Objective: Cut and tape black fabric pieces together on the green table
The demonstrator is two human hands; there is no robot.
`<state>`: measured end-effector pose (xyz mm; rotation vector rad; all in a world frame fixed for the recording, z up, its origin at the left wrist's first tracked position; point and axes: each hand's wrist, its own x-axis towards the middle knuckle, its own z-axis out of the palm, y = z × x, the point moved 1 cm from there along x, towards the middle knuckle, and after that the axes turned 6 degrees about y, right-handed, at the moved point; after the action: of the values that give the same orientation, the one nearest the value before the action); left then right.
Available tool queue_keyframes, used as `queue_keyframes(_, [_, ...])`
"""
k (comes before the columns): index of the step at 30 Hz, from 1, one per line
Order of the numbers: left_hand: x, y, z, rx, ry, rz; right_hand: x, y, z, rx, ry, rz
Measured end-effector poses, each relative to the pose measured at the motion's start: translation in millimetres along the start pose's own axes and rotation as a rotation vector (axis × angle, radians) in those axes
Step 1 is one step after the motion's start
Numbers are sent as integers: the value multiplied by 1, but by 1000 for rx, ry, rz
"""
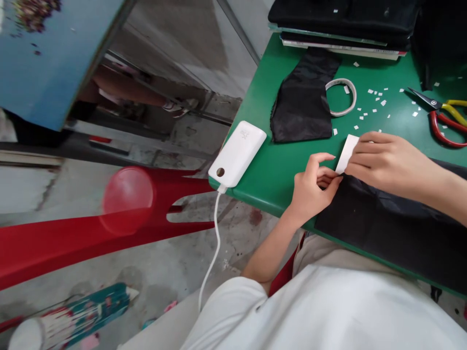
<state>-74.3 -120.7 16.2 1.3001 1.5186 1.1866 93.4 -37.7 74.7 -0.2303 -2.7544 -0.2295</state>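
Note:
On the green table, black cloth (386, 233) lies spread along the near edge. A narrow white strip (346, 151), perhaps paper or card, rests at the cloth's upper left corner. My left hand (314, 187) pinches the cloth's corner between thumb and curled fingers, beside the strip's lower end; its index finger sticks out above. Over the strip's right side, my right hand (390, 163) is closed, fingers bent together and gripping the strip. What lies beneath the right fingertips is hidden. Farther back are a second black cloth piece (306, 99) and a roll of white tape (353, 99).
Red-and-yellow-handled snips (441, 109) lie open at the right, among small white scraps (381, 99). A white power bank (239, 153) with a cable (216, 233) sits at the left corner. Stacked black fabric (343, 17) stands behind. A red plastic chair (160, 194) adjoins the table.

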Motion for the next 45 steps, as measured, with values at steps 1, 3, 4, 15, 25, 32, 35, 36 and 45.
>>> queue_keyframes(1, [0,1,-1,9,-2,-7,-3,-7,-3,-62,32,10])
queue_keyframes(3, [1,3,-4,9,-21,-16,-10,-20,-7,-145,152,7])
queue_keyframes(4, [1,4,-6,-6,-46,-21,-14,-26,-8,-169,203,12])
queue_keyframes(15, [8,-1,-13,-284,-166,-79,-40,-44,-5,-245,428,14])
queue_keyframes(25, [10,18,-7,-316,-297,-138,-47,-39,-12,-287,472,-74])
queue_keyframes(32, [13,25,-9,-228,-356,-266,-49,-38,-16,-242,488,-85])
queue_keyframes(35, [17,25,-11,-206,-420,-302,-50,-38,-15,-284,496,-95])
queue_keyframes(36, [18,25,-12,-204,-435,-312,-50,-38,-14,-292,498,-95])
queue_keyframes(45, [32,34,-15,-161,-604,-335,-49,-37,-13,-270,519,-93])
